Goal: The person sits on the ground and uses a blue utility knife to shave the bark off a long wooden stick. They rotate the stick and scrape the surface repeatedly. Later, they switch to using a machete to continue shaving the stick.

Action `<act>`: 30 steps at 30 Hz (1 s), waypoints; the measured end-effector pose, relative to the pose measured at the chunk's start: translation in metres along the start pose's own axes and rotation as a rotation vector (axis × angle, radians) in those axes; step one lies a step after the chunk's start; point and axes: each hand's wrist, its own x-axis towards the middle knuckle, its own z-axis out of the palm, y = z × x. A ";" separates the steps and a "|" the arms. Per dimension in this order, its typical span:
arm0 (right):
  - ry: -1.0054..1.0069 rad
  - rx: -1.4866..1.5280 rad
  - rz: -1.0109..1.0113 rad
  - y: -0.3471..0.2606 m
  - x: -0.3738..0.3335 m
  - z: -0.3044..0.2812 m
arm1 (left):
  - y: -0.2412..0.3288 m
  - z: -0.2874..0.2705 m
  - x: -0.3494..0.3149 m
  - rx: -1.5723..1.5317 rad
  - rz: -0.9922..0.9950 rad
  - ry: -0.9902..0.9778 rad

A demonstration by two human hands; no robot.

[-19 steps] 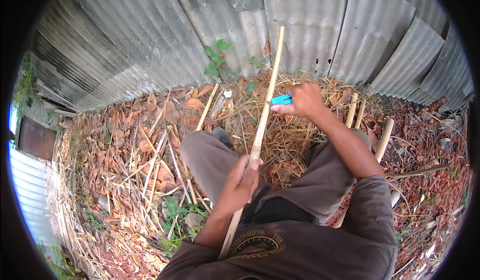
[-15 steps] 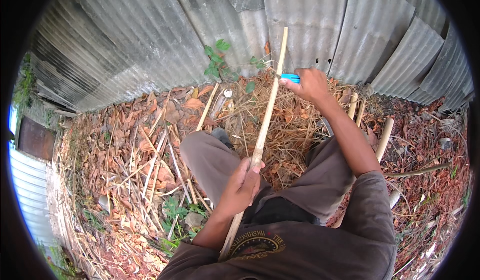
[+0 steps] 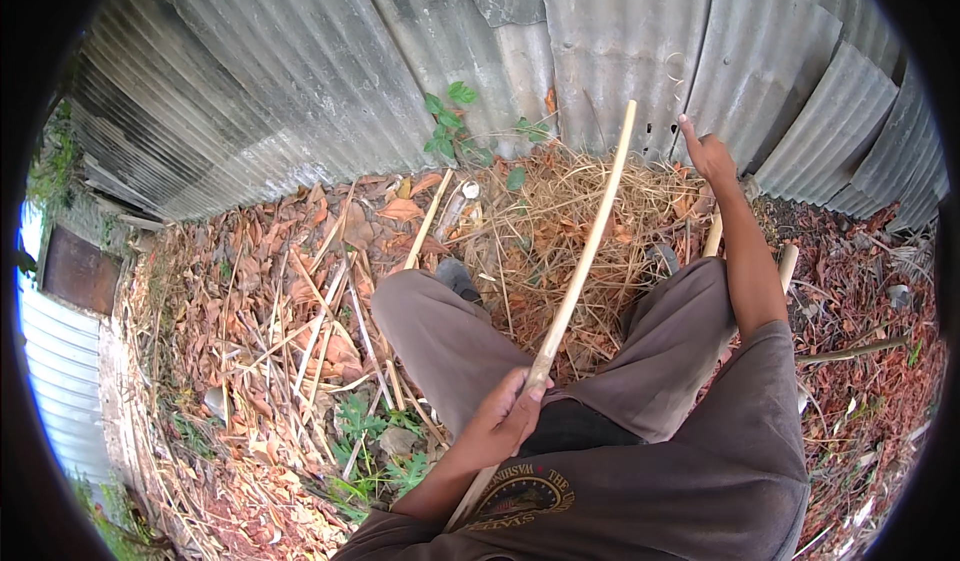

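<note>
A long, pale stick (image 3: 592,246), peeled to bare wood over its upper length, slants up and away from my body, its lower end against my shirt. My left hand (image 3: 502,423) is wrapped round its lower part, above my lap. Out to the right, apart from the stick and near the metal wall, is my right hand (image 3: 712,157). Its thumb points up and its fingers look curled. Whatever those fingers hold is hidden; no blue handle shows there now. A thin curled shaving (image 3: 676,83) is in front of the wall, above my right hand.
Grey corrugated metal sheets (image 3: 620,41) stand just ahead. Dry leaves, straw and thin strips (image 3: 320,311) cover the ground around my bent legs (image 3: 440,331). More pale sticks (image 3: 788,264) lie at the right. Green plants (image 3: 447,121) grow by the wall.
My right hand has moved off the stick, rightward; the blue handle seen in it before is out of sight. The stick's upper end has swung right and lower, still in my left hand.
</note>
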 end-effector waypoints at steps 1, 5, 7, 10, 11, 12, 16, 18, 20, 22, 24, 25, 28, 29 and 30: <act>-0.077 0.000 -0.086 -0.002 -0.006 -0.002 | -0.002 -0.012 0.007 0.013 0.001 0.066; -0.299 0.067 -0.502 -0.093 -0.112 -0.045 | -0.007 -0.034 0.033 0.020 0.082 0.226; -0.294 0.179 -0.740 -0.100 -0.151 -0.035 | 0.001 -0.033 0.045 0.041 0.104 0.217; -0.223 0.134 -0.952 -0.110 -0.183 -0.024 | 0.012 -0.028 0.051 0.077 0.118 0.213; -0.196 0.145 -0.994 -0.111 -0.183 -0.017 | 0.014 -0.026 0.052 0.084 0.118 0.215; -0.169 0.156 -1.037 -0.111 -0.182 -0.013 | 0.013 -0.027 0.052 0.087 0.106 0.222; -0.199 0.074 -1.037 -0.113 -0.185 -0.011 | 0.010 -0.029 0.051 0.080 0.086 0.245; -0.239 0.068 -1.019 -0.113 -0.189 -0.010 | 0.007 -0.029 0.051 0.084 0.099 0.247; -0.149 0.061 -0.962 -0.111 -0.177 0.001 | 0.004 -0.027 0.052 0.113 0.126 0.243; -0.097 0.048 -0.783 -0.114 -0.142 0.002 | 0.004 -0.022 0.045 0.126 0.111 0.211; -0.075 0.021 -0.623 -0.108 -0.106 -0.005 | 0.004 -0.018 0.042 0.121 0.103 0.173; -0.066 0.008 -0.615 -0.101 -0.095 -0.007 | 0.005 -0.016 0.040 0.108 0.098 0.154; -0.227 -0.033 -0.647 -0.105 -0.119 -0.004 | 0.008 -0.023 0.042 0.060 0.042 0.164; -0.194 0.028 -0.810 -0.107 -0.150 -0.004 | 0.006 -0.024 0.039 0.034 0.005 0.181; -0.273 0.012 -0.892 -0.112 -0.173 -0.001 | 0.006 -0.026 0.039 0.019 -0.015 0.228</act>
